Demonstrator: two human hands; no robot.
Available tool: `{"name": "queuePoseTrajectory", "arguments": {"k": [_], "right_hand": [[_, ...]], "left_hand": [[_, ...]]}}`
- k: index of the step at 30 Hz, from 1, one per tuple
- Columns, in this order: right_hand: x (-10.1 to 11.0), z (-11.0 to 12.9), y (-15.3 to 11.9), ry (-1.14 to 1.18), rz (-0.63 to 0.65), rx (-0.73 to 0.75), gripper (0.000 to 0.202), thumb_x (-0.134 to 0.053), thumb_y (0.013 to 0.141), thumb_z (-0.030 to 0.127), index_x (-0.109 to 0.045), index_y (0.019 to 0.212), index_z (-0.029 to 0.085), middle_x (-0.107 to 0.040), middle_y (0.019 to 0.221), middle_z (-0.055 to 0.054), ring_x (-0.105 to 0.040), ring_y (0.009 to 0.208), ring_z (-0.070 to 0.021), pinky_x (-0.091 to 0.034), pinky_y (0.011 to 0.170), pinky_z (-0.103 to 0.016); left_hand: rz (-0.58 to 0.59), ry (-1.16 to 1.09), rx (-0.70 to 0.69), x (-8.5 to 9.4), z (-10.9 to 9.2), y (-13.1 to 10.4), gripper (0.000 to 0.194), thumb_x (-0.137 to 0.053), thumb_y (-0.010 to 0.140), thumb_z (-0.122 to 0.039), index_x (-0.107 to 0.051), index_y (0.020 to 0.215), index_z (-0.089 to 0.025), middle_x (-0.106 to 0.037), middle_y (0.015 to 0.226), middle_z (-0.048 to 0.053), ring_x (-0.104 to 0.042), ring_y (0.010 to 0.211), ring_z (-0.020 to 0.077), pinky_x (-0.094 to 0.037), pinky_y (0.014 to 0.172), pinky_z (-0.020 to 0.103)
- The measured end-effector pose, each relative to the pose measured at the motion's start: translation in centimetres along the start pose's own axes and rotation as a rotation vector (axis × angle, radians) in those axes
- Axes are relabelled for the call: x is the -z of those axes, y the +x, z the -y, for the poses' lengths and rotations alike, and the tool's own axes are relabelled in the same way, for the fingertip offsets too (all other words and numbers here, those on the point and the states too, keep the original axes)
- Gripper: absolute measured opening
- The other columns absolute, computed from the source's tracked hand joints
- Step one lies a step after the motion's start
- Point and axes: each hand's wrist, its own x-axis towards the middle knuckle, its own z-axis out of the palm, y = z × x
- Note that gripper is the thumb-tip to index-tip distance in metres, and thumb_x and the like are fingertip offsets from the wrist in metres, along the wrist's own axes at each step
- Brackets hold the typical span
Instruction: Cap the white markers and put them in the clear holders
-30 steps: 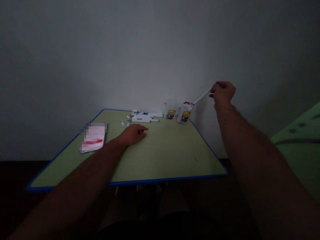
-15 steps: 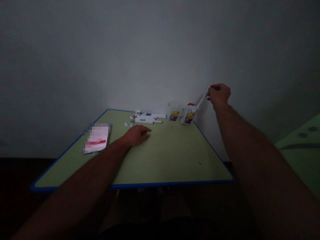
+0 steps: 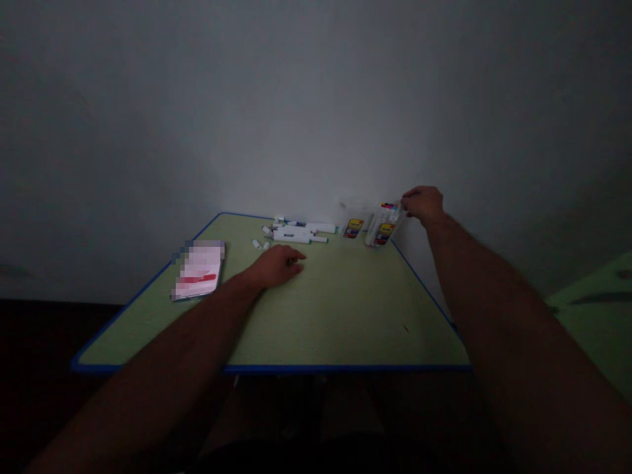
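At the back right of the table, a clear plastic case [image 3: 382,232] with a yellow label holds several markers with coloured ends. My right hand [image 3: 424,203] is at its upper right side, fingers pinched on a white marker [image 3: 400,212] whose lower part is at the case opening. My left hand [image 3: 279,264] lies on the tabletop with fingers apart, nothing in it. Just behind it lie loose white markers [image 3: 293,237], some uncapped, and white caps [image 3: 257,244].
A second clear case [image 3: 352,227] with a similar label stands left of the filled one. At the left lies a flat pinkish, partly blurred item [image 3: 200,270]. The green table [image 3: 345,316] has a blue edge and meets a grey wall [image 3: 316,118].
My right hand has moved down and slightly left, lowering the white marker towards the case. My left hand stays on the table. The view has shifted a little.
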Motion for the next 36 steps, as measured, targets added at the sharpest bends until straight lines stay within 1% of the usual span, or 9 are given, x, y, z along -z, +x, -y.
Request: {"name": "queuePoseTrajectory", "arguments": {"k": [3,5,8,11,18,23,28,31,36], "right_hand": [[0.0,0.1,-0.5,-0.174,-0.013,0.011,0.018,-0.079,0.073,0.017,-0.079,0.090,0.013,-0.077,0.089,-0.010,-0.073,0.087,-0.0257,-0.059,0.088,-0.039],[0.0,0.2,-0.7,-0.233,0.005,0.039,0.018,-0.079,0.074,0.020,-0.080,0.092,0.013,-0.078,0.094,-0.011,-0.073,0.094,-0.0268,-0.057,0.093,-0.038],[0.0,0.2,-0.8,-0.279,0.027,0.062,0.017,-0.078,0.076,0.023,-0.081,0.092,0.017,-0.078,0.095,-0.009,-0.074,0.095,-0.0272,-0.056,0.094,-0.038],[0.0,0.1,-0.6,-0.296,0.048,0.068,0.015,-0.076,0.076,0.022,-0.082,0.090,0.018,-0.078,0.094,-0.008,-0.074,0.095,-0.0281,-0.056,0.093,-0.038],[-0.2,-0.1,-0.3,-0.289,0.044,0.048,0.020,-0.077,0.074,0.021,-0.082,0.093,0.016,-0.079,0.094,-0.008,-0.074,0.095,-0.0280,-0.056,0.093,-0.038],[-0.2,0.0,-0.4,-0.236,0.048,0.025,0.020,-0.077,0.075,0.020,-0.083,0.093,0.016,-0.078,0.095,-0.009,-0.073,0.096,-0.0280,-0.055,0.093,-0.033],[0.0,0.6,-0.5,-0.195,0.071,0.034,0.023,-0.075,0.075,0.016,-0.081,0.096,0.012,-0.077,0.095,-0.011,-0.072,0.097,-0.0288,-0.055,0.092,-0.036],[0.1,0.9,-0.6,-0.195,0.081,0.040,0.023,-0.075,0.076,0.017,-0.081,0.096,0.010,-0.076,0.095,-0.013,-0.071,0.095,-0.0280,-0.055,0.090,-0.036],[0.0,0.9,-0.7,-0.219,0.096,0.058,0.020,-0.077,0.074,0.023,-0.081,0.092,0.014,-0.077,0.092,-0.011,-0.072,0.090,-0.0260,-0.056,0.085,-0.035]], "left_hand": [[0.012,0.015,0.010,0.1,-0.1,0.0,0.043,-0.058,0.090,-0.037,-0.073,0.125,-0.017,-0.075,0.108,0.011,-0.067,0.095,0.0224,-0.049,0.087,0.034],[0.012,0.020,0.011,0.1,-0.1,0.0,0.043,-0.058,0.090,-0.037,-0.073,0.125,-0.017,-0.075,0.107,0.011,-0.067,0.094,0.0225,-0.049,0.087,0.034],[0.007,0.016,0.008,0.1,-0.1,0.0,0.043,-0.058,0.090,-0.037,-0.073,0.125,-0.016,-0.075,0.106,0.011,-0.067,0.094,0.0230,-0.049,0.087,0.034],[0.005,0.014,0.011,0.1,-0.3,-0.1,0.042,-0.059,0.090,-0.036,-0.073,0.124,-0.016,-0.074,0.105,0.012,-0.067,0.094,0.0232,-0.049,0.087,0.034],[0.002,0.009,0.010,0.2,-0.3,-0.1,0.041,-0.059,0.090,-0.036,-0.074,0.123,-0.017,-0.075,0.106,0.011,-0.067,0.093,0.0224,-0.049,0.087,0.035],[0.008,0.005,0.012,0.1,-0.2,0.0,0.042,-0.059,0.090,-0.037,-0.073,0.123,-0.016,-0.075,0.107,0.012,-0.067,0.093,0.0233,-0.049,0.087,0.036],[0.009,0.004,0.004,0.1,-0.2,0.0,0.042,-0.058,0.090,-0.036,-0.073,0.124,-0.015,-0.075,0.107,0.012,-0.067,0.094,0.0232,-0.049,0.087,0.035],[0.014,0.011,0.009,0.1,-0.1,0.1,0.041,-0.058,0.090,-0.036,-0.073,0.124,-0.016,-0.075,0.106,0.011,-0.067,0.094,0.0229,-0.049,0.086,0.035],[0.002,0.009,0.001,0.0,0.0,0.1,0.041,-0.058,0.090,-0.037,-0.074,0.123,-0.017,-0.075,0.104,0.011,-0.067,0.092,0.0229,-0.050,0.085,0.035]]}}
